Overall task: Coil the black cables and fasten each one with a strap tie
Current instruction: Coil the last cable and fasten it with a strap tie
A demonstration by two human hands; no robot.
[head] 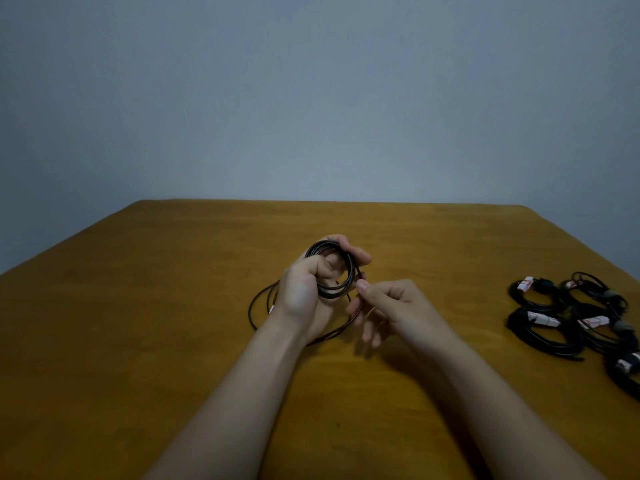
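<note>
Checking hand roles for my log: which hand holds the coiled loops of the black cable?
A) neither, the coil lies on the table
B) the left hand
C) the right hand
B: the left hand grips the coiled black cable, while the right hand pinches its loose strand.

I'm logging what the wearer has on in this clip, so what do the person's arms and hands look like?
The left forearm and right forearm are bare down to the picture's bottom edge; no sleeve shows. The left hand and right hand are ungloved, with no ring, watch or wristband visible.
</note>
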